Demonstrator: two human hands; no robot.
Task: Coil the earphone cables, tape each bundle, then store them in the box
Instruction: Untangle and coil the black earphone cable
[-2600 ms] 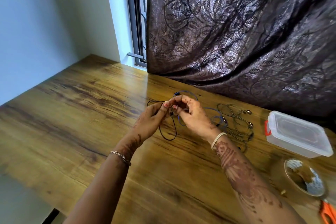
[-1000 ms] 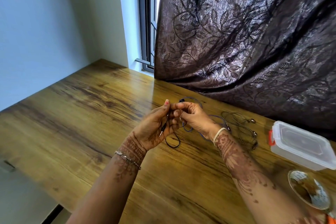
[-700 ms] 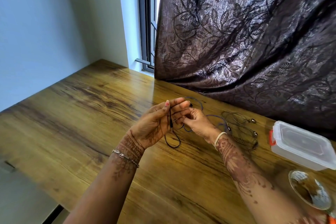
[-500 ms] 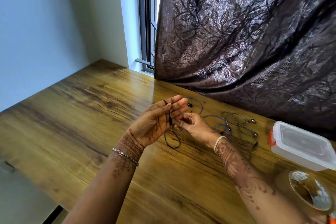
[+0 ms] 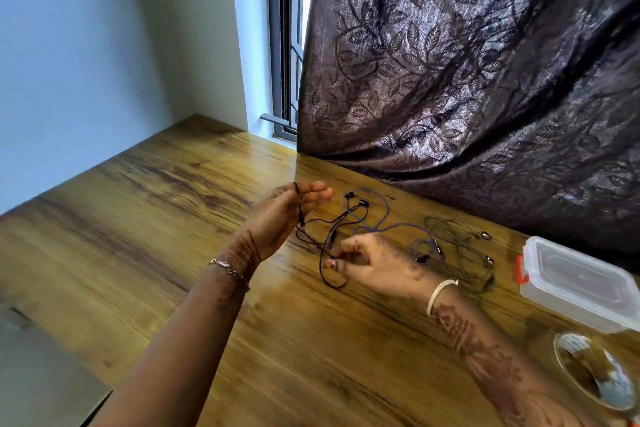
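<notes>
My left hand (image 5: 280, 215) is raised with straight fingers, and a black earphone cable (image 5: 325, 263) is looped over them. My right hand (image 5: 374, 262) sits lower, near the table, and pinches the same black cable, which hangs in a loop below the fingertips. A blue earphone cable (image 5: 375, 218) lies loose on the table behind my right hand, its two black buds at the far end. A dark grey earphone set (image 5: 460, 253) lies tangled to the right. The clear plastic box (image 5: 575, 284) with a red latch stands closed at the right.
A roll of clear tape (image 5: 588, 374) lies at the lower right near the wooden table's (image 5: 173, 218) edge. A dark patterned curtain (image 5: 485, 80) hangs behind the cables. The table's front edge runs along the lower left.
My right hand has dropped away from my left hand towards the table, drawing the black cable down. My left hand stays up with the cable across its fingers.
</notes>
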